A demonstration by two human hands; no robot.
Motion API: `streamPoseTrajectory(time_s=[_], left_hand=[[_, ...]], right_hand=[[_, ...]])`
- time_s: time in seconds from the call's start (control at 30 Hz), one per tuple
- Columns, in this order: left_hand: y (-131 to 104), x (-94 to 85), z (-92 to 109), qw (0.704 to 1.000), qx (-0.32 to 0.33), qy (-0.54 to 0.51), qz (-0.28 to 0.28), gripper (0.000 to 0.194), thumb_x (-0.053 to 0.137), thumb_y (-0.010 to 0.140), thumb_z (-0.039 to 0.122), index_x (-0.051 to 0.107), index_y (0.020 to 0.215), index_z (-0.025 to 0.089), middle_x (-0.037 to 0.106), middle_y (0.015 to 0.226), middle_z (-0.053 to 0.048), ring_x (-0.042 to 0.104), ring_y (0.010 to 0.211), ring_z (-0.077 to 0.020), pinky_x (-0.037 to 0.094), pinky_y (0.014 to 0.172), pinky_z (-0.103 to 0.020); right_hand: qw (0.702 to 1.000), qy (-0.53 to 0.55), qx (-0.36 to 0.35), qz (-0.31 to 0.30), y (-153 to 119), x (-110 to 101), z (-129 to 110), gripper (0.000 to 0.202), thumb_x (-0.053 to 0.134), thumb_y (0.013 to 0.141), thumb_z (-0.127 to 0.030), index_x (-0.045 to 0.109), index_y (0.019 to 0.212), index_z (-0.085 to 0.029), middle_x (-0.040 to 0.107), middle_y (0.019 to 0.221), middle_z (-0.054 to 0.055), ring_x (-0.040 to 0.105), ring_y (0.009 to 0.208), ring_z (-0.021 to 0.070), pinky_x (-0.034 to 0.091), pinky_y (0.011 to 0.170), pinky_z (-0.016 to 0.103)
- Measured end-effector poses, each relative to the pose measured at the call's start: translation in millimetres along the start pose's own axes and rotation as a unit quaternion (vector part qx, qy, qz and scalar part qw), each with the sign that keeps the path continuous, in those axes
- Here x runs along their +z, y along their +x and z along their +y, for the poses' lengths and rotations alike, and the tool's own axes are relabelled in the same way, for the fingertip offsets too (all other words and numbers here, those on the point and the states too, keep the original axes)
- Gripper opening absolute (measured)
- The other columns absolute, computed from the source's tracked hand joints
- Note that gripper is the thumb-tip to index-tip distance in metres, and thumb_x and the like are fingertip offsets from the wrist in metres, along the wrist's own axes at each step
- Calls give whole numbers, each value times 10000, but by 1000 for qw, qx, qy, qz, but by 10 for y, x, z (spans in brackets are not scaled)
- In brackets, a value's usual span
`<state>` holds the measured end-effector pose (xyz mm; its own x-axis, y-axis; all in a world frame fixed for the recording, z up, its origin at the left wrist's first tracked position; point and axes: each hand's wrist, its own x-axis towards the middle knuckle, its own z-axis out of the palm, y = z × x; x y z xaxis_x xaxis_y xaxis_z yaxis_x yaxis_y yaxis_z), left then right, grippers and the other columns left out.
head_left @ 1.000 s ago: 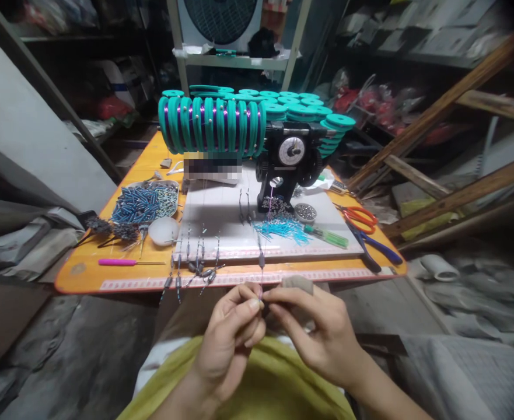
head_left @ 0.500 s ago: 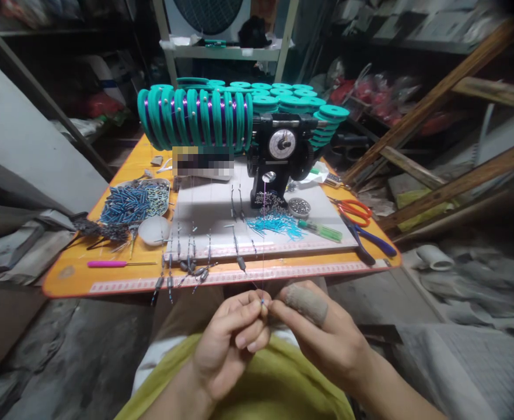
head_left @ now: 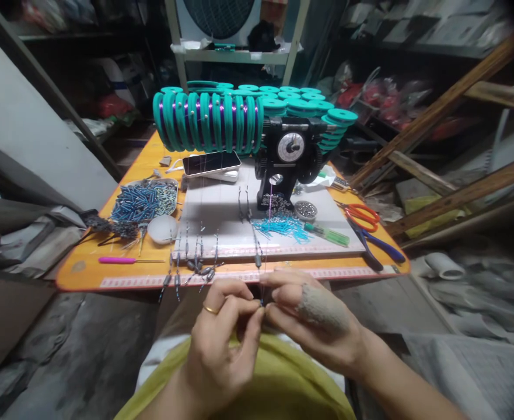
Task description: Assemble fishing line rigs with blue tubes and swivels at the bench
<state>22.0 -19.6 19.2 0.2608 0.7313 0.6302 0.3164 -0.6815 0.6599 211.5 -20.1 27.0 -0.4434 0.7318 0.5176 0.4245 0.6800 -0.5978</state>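
Observation:
In front of my lap, my left hand (head_left: 226, 332) pinches thumb and forefinger on a small blue piece (head_left: 261, 303) on a thin line. Opposite it, my right hand (head_left: 315, 321), with a grey wrap on one finger, has its fingers closed on the same line; the exact hold is partly hidden. A thin purple line (head_left: 270, 201) runs down from the black winding machine (head_left: 288, 151) towards both hands. Just above them hangs a grey sinker (head_left: 257, 261) on a line. More finished-looking lines with grey sinkers (head_left: 204, 270) dangle at the table's front edge.
Teal spools (head_left: 208, 122) top the machine. On the orange table (head_left: 77, 280) are a tray of blue tubes (head_left: 136, 201), white bowl (head_left: 163, 229), pink-handled hook (head_left: 116, 260), phone (head_left: 213, 163), turquoise pieces (head_left: 283, 227), metal-bead dish (head_left: 306, 210), green tool (head_left: 332, 234), orange scissors (head_left: 362, 216) and blue pliers (head_left: 381, 245).
My left hand has turned over, its back and ring now showing. My right fingers have risen along the line. The whole view has shifted slightly, and the hanging sinker is nearer the hands.

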Motion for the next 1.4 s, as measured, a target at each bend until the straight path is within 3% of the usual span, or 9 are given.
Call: streamPoseTrajectory(time_s=[0.13, 0.23, 0.47, 0.53, 0.63, 0.7, 0.8, 1.07, 1.4], left_hand=[[51, -93, -21, 997, 41, 71, 5, 208, 559, 810, -36, 574, 912, 145, 504, 933, -55, 582, 890, -123, 508, 774, -181], [75, -124, -87, 993, 67, 93, -5, 195, 560, 821, -22, 583, 922, 143, 512, 934, -65, 596, 895, -135, 531, 777, -196], [117, -149, -258, 966, 221, 121, -54, 238, 579, 788, -40, 575, 979, 101, 649, 952, -135, 649, 874, -203, 563, 753, -294], [127, -170, -249, 984, 155, 53, -74, 228, 561, 803, -36, 573, 963, 127, 656, 948, -119, 646, 890, -193, 548, 762, -285], [144, -194, -203, 982, -87, -139, -92, 112, 555, 868, 66, 564, 821, 167, 625, 888, -64, 616, 852, -150, 504, 728, -243], [161, -191, -180, 922, -236, -288, -109, 143, 582, 892, 180, 554, 753, 163, 595, 864, -40, 566, 726, -106, 446, 609, -205], [190, -156, -171, 810, -355, -452, -120, 211, 649, 861, 294, 567, 737, 145, 545, 843, -10, 398, 542, -36, 283, 467, -186], [255, -78, -162, 699, -450, -543, -118, 244, 743, 777, 308, 588, 713, 131, 345, 541, 77, 179, 436, -19, 91, 441, -212], [233, -40, -159, 678, -470, -554, -115, 267, 742, 773, 317, 580, 686, 124, 426, 615, 43, 188, 455, -23, 108, 470, -234]], right_hand=[[993, 93, 58, -51, 298, -2, -33, 107, 456, 978, -205, 545, 1038, -207, 675, 913, 9, 672, 845, 133, 540, 897, 281], [999, 27, 19, -14, 436, 23, -65, 134, 455, 954, -156, 565, 1018, -196, 628, 925, 49, 602, 749, 135, 527, 673, 236], [993, -117, -27, 7, 558, 69, -97, 162, 420, 938, -96, 562, 962, -170, 592, 914, 94, 554, 812, 179, 501, 644, 257], [993, -102, -48, 23, 540, 58, -87, 166, 432, 931, -67, 551, 986, -168, 589, 917, 82, 552, 800, 156, 511, 673, 236], [992, -63, -106, 38, 475, 27, -58, 291, 432, 882, 6, 507, 1123, -138, 566, 1031, 112, 560, 961, 168, 522, 833, 264], [988, -44, -142, 27, 426, 2, -31, 405, 435, 825, 31, 461, 1202, -115, 532, 1084, 134, 525, 1085, 204, 508, 917, 329], [985, -45, -166, 18, 376, -41, 5, 486, 443, 748, 50, 445, 1204, -117, 510, 1061, 129, 509, 1085, 220, 514, 910, 379], [985, -109, -116, -61, 337, -137, 39, 207, 574, 848, -81, 572, 979, -241, 601, 841, 14, 597, 867, 170, 507, 937, 394], [977, -159, -137, -46, 304, -81, 44, 88, 647, 861, -208, 606, 934, -235, 703, 876, 18, 666, 821, 165, 487, 932, 377]])
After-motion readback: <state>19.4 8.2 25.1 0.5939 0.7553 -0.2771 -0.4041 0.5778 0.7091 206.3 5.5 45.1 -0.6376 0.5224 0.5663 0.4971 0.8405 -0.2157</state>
